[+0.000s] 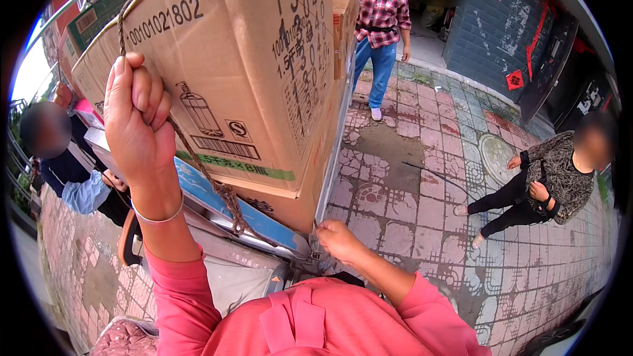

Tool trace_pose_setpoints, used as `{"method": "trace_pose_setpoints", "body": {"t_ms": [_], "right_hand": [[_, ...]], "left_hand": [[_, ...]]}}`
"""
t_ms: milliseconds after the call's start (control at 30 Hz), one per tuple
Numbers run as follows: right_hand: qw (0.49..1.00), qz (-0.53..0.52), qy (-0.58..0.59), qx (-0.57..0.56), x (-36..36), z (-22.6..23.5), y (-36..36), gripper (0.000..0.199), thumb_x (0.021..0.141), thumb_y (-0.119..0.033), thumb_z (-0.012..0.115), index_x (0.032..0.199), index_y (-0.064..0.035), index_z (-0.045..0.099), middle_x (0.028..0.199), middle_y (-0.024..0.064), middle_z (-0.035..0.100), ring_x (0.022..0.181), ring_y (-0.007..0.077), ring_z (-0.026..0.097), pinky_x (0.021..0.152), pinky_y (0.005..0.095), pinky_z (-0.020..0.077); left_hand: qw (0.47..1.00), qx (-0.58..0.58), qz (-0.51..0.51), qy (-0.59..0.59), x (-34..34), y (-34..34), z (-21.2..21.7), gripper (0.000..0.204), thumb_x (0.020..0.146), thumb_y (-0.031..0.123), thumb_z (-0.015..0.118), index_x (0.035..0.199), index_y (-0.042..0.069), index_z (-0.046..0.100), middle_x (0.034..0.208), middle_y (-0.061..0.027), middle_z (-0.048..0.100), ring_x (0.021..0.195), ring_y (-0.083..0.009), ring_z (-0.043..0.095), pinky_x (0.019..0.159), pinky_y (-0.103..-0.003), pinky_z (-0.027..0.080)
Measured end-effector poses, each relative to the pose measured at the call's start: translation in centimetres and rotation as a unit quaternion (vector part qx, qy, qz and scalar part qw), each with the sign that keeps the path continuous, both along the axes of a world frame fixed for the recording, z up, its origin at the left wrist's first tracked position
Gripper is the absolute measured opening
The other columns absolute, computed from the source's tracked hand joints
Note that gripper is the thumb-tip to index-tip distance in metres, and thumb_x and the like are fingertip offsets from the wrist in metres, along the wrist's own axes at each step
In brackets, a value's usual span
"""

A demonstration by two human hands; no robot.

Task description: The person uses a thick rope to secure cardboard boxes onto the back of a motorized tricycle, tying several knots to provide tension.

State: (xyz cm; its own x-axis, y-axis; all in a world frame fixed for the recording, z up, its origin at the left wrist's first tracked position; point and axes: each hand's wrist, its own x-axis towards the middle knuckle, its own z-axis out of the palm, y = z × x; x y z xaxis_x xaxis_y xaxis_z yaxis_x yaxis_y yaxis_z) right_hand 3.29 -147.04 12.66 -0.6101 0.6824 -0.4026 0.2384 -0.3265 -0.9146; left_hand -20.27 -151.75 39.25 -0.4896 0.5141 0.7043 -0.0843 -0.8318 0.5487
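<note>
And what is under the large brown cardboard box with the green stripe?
Under this box, a lower brown cardboard box shows, partly covered by a flat blue panel; anything beneath is hidden.

Bright, soft daylight overall, with faint shadows; the sky [31, 69] burns out white at far left. The doorway [432, 23] at top centre falls dark. The box [231, 46] looks sharp, heads [45, 130] blurred. Paving [527, 277] curves at lower right.

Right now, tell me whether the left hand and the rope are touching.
Touching. The head view shows the left hand closed around the rope, which emerges above and below the grip, in front of the cardboard box.
</note>
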Motion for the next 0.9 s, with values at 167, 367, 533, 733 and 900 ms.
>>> {"method": "trace_pose_setpoints", "body": {"t_ms": [167,367,533,733,900], "right_hand": [[0.999,-0.003,-0.006,-0.04,0.6,0.8,0.5,0.015,0.088,-0.012,0.047,0.083,0.0003,0.053,0.06,-0.0007,0.045,0.048,0.0076,0.036,0.041,0.0259,0.0279],[0.998,0.004,-0.017,-0.06,-0.3,2.2,0.3,0.012,0.086,-0.008,0.043,0.091,0.0001,0.051,0.06,-0.0027,0.041,0.043,0.0035,0.027,0.036,0.022,0.0188],[0.999,0.005,-0.014,-0.049,-0.1,1.8,0.4,0.013,0.086,-0.007,0.042,0.092,0.001,0.05,0.059,-0.0032,0.04,0.043,0.0034,0.027,0.036,0.0216,0.0185],[0.998,0.049,-0.02,-0.036,-0.1,1.5,0.4,0.013,0.089,-0.011,0.046,0.092,0.0008,0.049,0.058,-0.0041,0.038,0.043,0.0036,0.027,0.036,0.0225,0.0179],[0.994,0.052,-0.046,-0.082,0.2,3.6,-1.0,0.016,0.089,-0.012,0.047,0.097,0.0015,0.048,0.061,-0.0026,0.04,0.043,0.0036,0.027,0.036,0.0221,0.018]], "left_hand": [[0.999,0.02,-0.013,0.026,0.1,0.5,-0.2,0.023,0.097,0.017,0.041,0.097,-0.001,0.054,0.059,0.0048,0.033,0.047,-0.0022,0.024,0.04,-0.017,0.019],[0.999,0.022,-0.003,0.03,-0.4,-0.1,-0.5,0.019,0.097,0.013,0.04,0.097,-0.003,0.05,0.057,0.0052,0.03,0.047,-0.0022,0.023,0.04,-0.017,0.021],[0.998,0.034,-0.03,0.047,-1.0,0.0,-0.7,0.018,0.096,0.011,0.04,0.098,-0.004,0.05,0.058,0.0045,0.031,0.048,-0.0026,0.024,0.041,-0.017,0.022],[0.986,0.024,-0.113,0.119,-2.2,-0.5,-0.6,0.021,0.095,0.009,0.042,0.105,-0.006,0.052,0.068,0.0027,0.046,0.055,-0.0032,0.039,0.049,-0.015,0.032],[0.998,-0.004,0.053,0.024,0.6,-0.6,0.1,0.021,0.095,0.017,0.044,0.103,0.0,0.052,0.069,0.0016,0.048,0.049,-0.0049,0.039,0.041,-0.018,0.031]]}}
